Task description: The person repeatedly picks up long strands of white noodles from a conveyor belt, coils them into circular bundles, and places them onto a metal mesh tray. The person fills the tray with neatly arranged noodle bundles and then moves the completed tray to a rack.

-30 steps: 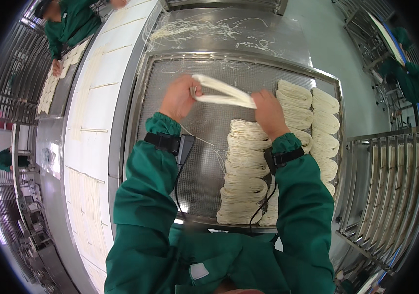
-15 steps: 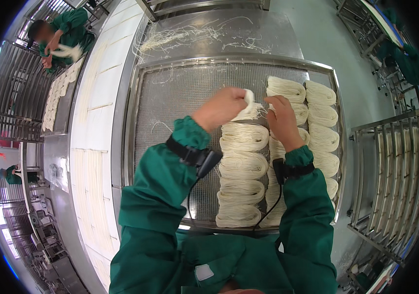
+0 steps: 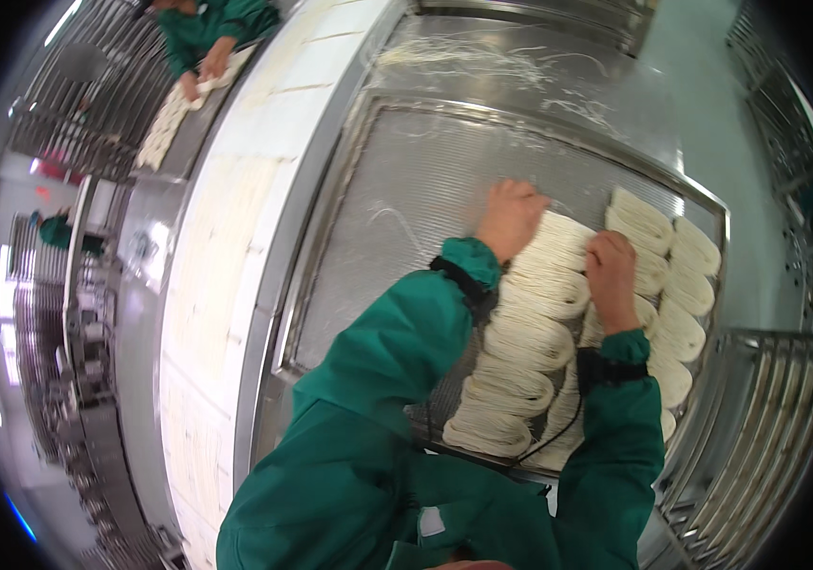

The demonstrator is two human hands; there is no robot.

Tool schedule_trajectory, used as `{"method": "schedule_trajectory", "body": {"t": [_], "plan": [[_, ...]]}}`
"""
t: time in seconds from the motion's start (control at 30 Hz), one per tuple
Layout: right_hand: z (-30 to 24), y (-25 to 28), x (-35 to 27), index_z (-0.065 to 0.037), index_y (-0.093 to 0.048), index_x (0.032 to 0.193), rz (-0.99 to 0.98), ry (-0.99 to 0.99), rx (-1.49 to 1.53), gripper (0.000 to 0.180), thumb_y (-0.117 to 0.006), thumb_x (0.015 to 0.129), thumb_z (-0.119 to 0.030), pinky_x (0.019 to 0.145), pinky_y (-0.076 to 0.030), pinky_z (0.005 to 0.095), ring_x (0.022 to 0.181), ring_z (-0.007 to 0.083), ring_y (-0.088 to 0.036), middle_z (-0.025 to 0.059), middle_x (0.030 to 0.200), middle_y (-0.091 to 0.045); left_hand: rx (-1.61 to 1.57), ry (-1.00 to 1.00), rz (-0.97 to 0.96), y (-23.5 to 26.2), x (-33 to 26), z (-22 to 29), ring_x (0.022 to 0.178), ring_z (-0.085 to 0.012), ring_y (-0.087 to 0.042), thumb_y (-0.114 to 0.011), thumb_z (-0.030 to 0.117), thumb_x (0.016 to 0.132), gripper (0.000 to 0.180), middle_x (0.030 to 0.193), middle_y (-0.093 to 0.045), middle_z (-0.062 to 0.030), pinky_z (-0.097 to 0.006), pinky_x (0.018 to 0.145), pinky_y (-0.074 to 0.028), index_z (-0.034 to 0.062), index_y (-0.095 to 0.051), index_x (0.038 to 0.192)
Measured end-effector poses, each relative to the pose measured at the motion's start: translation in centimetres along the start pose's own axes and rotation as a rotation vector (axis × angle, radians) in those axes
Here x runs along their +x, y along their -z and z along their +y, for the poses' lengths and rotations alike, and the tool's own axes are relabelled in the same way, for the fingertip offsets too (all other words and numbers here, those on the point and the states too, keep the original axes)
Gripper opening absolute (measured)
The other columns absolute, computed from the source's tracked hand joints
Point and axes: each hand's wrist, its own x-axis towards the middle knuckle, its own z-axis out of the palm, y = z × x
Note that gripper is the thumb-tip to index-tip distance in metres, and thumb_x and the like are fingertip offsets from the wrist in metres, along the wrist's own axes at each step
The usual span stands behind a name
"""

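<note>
A folded bundle of pale noodles lies flat on the wire-mesh tray, at the far end of a column of similar noodle bundles. My left hand is at its left end, fingers curled and closed on the strands, slightly blurred. At the looped right end, my right hand has its fingers bent in and pressed together against the bundle. The undersides of both hands are hidden. Further columns of noodle bundles lie to the right, partly covered by my right forearm.
Loose noodle scraps litter the metal table beyond the tray. A white conveyor with noodle strands runs along the left. Across it, a co-worker's hands touch noodles on another tray. A metal rack stands at the right.
The noodle bundle that my left hand held raised and folded now lies on the tray, with both hands at its ends. The whole view has turned. The co-worker's hands have lowered to their tray.
</note>
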Motion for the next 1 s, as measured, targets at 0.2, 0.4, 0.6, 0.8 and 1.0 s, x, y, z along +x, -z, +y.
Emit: {"method": "schedule_trajectory", "body": {"t": [0.2, 0.4, 0.6, 0.8, 1.0], "plan": [[0.2, 2.3, -1.3, -0.001, -0.063, 0.092, 0.107, -0.023, 0.059, 0.012, -0.065, 0.081, 0.004, 0.087, -0.049, 0.0439, 0.098, 0.0367, -0.059, 0.0157, 0.103, -0.062, -0.171, 0.243, 0.229, 9.0, -5.3, -8.4, 0.101, -0.0282, -0.064, -0.065, 0.011, 0.092, 0.027, 0.110, -0.067, -0.0126, -0.039, 0.090, -0.052, 0.0073, -0.070, 0.118], [0.2, 3.8, -2.3, 0.001, -0.062, 0.099, 0.044, -0.043, 0.023, 0.013, -0.062, 0.087, 0.005, 0.091, -0.048, 0.0396, 0.101, 0.0328, -0.059, 0.0132, 0.107, -0.060, 0.561, 0.895, 0.346, 27.1, -14.2, -26.2, 0.132, -0.0408, -0.050, -0.079, 0.031, 0.064, 0.112, 0.139, -0.056, -0.0209, -0.057, 0.107, -0.041, 0.0062, -0.027, 0.160], [-0.7, 3.2, -2.1, 0.000, -0.063, 0.096, 0.127, -0.071, 0.041, 0.012, -0.064, 0.085, 0.005, 0.090, -0.050, 0.0390, 0.100, 0.0344, -0.060, 0.0156, 0.106, -0.062, 0.399, 1.296, 0.028, 31.3, -13.5, -33.7, 0.123, -0.0403, -0.059, -0.075, 0.046, 0.070, 0.084, 0.126, -0.069, -0.0196, -0.059, 0.108, -0.039, 0.0032, -0.058, 0.141], [-2.9, 1.1, 1.3, 0.000, -0.065, 0.096, 0.160, -0.038, 0.155, 0.013, -0.065, 0.085, 0.006, 0.088, -0.051, 0.0375, 0.099, 0.0330, -0.062, 0.0148, 0.103, -0.063, 0.562, 0.727, 0.090, 26.1, -7.7, -34.5, 0.096, -0.0442, -0.067, -0.060, 0.035, 0.088, 0.044, 0.097, -0.072, -0.0268, -0.051, 0.082, -0.053, -0.0069, -0.070, 0.096], [-8.0, -1.3, 9.3, -0.006, -0.070, 0.112, 0.080, 0.027, 0.274, 0.032, -0.072, 0.081, -0.001, 0.093, -0.052, 0.0427, 0.109, 0.0372, -0.063, 0.0173, 0.115, -0.067, -0.581, 0.618, 0.048, 25.0, 2.1, -19.3, 0.079, -0.0154, -0.056, -0.058, 0.022, 0.093, 0.022, 0.085, -0.065, -0.0031, -0.030, 0.078, -0.044, 0.0012, -0.066, 0.091]]}}
